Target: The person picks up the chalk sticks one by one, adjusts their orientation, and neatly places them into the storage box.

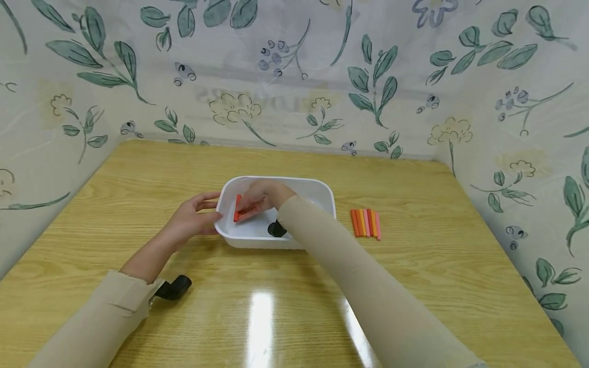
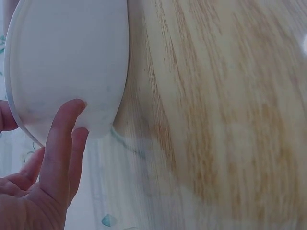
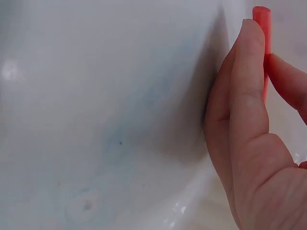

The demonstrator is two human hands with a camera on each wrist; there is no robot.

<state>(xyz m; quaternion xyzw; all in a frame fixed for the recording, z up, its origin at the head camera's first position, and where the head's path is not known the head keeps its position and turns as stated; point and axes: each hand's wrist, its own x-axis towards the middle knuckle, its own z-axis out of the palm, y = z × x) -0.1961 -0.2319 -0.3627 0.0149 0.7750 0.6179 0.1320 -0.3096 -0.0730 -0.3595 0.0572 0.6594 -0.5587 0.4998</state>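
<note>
A white plastic basin [image 1: 317, 188] stands on the table. My left hand [image 1: 195, 217] holds its left end, thumb at the rim; in the left wrist view two fingers [image 2: 61, 143] lie against the outer wall. My right hand [image 1: 258, 198] reaches inside the basin. Between its thumb and fingers it pinches a short red stick [image 3: 263, 33], round and flat-ended like a piece of chalk. In the head view this stick [image 1: 237, 208] is close to the basin's left inner wall. My right forearm hides part of the basin's front right side.
Right of the basin, several red, orange, yellow and pink sticks [image 1: 365, 223] lie side by side in a row on the wooden table [image 1: 207, 312]. Floral sheeting [image 1: 303, 66] surrounds the back and sides. Small black devices [image 1: 174, 288] sit at both wrists.
</note>
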